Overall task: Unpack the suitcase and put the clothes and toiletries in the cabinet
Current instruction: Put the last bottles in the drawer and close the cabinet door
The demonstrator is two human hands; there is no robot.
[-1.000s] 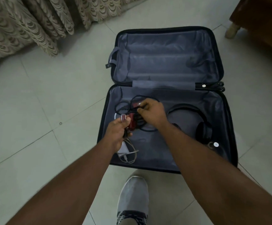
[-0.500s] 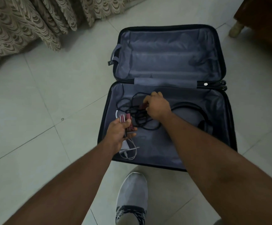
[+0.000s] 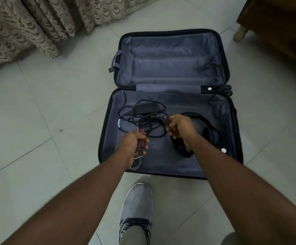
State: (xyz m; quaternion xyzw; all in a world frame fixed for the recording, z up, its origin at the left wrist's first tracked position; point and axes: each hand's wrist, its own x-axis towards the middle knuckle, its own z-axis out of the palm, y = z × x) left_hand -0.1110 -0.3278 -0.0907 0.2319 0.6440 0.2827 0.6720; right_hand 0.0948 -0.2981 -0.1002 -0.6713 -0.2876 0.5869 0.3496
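Patterned beige curtain (image 3: 28, 27) fills the upper left. At centre, the left hand (image 3: 132, 147) grips a small dark-red item (image 3: 141, 142); the right hand (image 3: 181, 127) grips another dark-red item (image 3: 167, 119), both over the open grey-lined suitcase (image 3: 170, 71) holding black cables (image 3: 143, 117).

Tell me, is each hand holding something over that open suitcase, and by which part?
Yes. The left hand grips a small dark red item round its middle. The right hand grips another dark red item by its lower part.
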